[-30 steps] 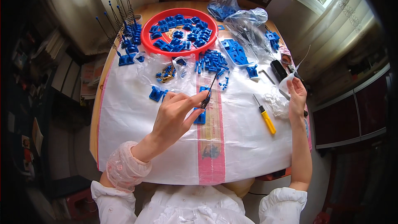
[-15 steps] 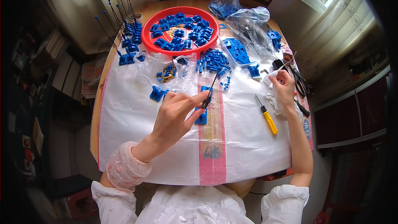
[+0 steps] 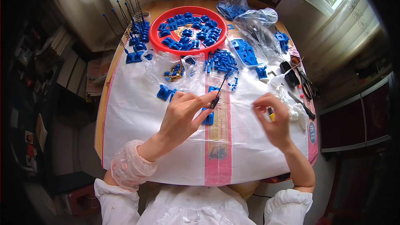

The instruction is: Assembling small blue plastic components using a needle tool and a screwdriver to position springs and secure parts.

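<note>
My left hand (image 3: 179, 110) pinches a black coil spring (image 3: 214, 103) between thumb and forefinger. A thin dark rod (image 3: 222, 84) sticks up out of that spring, slanting away to the right. Just below lies a blue square base (image 3: 208, 117), and a second blue piece (image 3: 213, 88) shows behind the fingers. My right hand (image 3: 274, 118) hovers with curled fingers above a yellow-handled screwdriver (image 3: 272, 116), mostly covered by the hand. Motion blurs its fingertips, so anything small in them is hidden. Left of my left hand sits another blue base (image 3: 163, 93).
A red round tray (image 3: 155, 41) with blue parts stands at the back. Rods on springs (image 3: 129, 21) rise at the back left. Blue pegs (image 3: 221, 60), a plastic bag of brass and blue pieces (image 3: 154, 67), a clear box (image 3: 260, 63) and scissors (image 3: 307, 87) surround the work.
My right hand has come left and nearer, from the white item at the right to over the screwdriver. My left hand keeps its hold on the spring. The whole view has shifted slightly.
</note>
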The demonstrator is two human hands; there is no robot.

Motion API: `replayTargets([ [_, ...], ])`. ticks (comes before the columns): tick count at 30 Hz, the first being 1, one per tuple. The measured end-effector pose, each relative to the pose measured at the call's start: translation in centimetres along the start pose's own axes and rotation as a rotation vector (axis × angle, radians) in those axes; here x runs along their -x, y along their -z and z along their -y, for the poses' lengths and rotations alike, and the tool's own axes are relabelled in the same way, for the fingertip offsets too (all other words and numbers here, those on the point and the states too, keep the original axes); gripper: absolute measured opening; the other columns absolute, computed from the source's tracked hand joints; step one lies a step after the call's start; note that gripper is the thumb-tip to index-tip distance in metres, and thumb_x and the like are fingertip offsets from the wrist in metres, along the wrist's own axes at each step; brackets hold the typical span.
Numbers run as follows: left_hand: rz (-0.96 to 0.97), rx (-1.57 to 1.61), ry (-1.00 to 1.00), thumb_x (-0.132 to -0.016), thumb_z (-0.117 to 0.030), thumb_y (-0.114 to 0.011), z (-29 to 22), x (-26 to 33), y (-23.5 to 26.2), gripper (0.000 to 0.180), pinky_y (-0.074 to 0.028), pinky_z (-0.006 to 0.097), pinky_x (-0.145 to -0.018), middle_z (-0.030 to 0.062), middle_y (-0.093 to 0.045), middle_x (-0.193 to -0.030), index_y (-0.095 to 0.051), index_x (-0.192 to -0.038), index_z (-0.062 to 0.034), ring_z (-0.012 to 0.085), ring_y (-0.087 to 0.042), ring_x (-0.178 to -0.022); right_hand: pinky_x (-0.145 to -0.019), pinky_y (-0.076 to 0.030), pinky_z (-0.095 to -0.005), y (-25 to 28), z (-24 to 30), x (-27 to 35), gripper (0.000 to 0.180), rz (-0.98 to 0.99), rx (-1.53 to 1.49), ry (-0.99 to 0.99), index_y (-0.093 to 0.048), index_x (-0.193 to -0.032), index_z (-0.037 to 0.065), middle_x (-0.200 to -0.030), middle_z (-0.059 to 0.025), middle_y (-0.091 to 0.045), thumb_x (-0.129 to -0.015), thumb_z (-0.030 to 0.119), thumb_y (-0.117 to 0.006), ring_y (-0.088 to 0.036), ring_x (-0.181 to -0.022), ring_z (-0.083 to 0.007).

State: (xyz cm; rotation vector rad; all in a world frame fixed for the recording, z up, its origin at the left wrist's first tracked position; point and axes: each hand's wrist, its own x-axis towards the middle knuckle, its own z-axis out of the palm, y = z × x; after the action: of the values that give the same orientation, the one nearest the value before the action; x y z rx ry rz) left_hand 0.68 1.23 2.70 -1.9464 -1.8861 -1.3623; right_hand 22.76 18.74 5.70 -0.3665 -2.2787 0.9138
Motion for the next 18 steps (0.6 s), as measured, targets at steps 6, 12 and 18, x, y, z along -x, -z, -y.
replayTargets([
  [6, 0.003, 0.007, -0.013, -0.082, -0.007, -0.084, -0.4, -0.1, 0.1, 0.062, -0.042, 0.034, -0.083, -0.001, -0.077, -0.095, -0.063, -0.14, -0.0149, 0.0167, -0.067, -0.084, -0.072, -0.052, -0.0295, -5.1, 1.6, -1.6, 0.026, 0.13, -0.211, 0.001, -0.069, -0.106, 0.002, -0.099, -0.007, -0.07, -0.083, -0.004, -0.079, -0.066, -0.084, -0.0169],
  [12, 0.019, 0.004, 0.002, -0.082, -0.007, -0.085, -0.4, 0.0, 0.2, 0.063, -0.041, 0.034, -0.083, -0.0032, -0.079, -0.094, -0.062, -0.141, -0.0162, 0.015, -0.066, -0.087, -0.072, -0.052, -0.0318, -6.4, 2.1, -2.4, 0.03, 0.148, -0.191, 0.036, -0.067, -0.109, 0.002, -0.099, -0.0069, -0.069, -0.082, -0.003, -0.08, -0.066, -0.086, -0.0184],
  [18, 0.022, -0.007, 0.006, -0.082, -0.006, -0.084, -0.4, 0.0, 0.4, 0.063, -0.041, 0.034, -0.082, -0.0021, -0.08, -0.095, -0.063, -0.141, -0.0162, 0.0153, -0.067, -0.087, -0.071, -0.052, -0.0324, -6.8, 2.1, -2.7, 0.03, 0.156, -0.1, 0.076, -0.068, -0.107, 0.004, -0.093, -0.0068, -0.065, -0.082, -0.001, -0.082, -0.064, -0.082, -0.0195],
])
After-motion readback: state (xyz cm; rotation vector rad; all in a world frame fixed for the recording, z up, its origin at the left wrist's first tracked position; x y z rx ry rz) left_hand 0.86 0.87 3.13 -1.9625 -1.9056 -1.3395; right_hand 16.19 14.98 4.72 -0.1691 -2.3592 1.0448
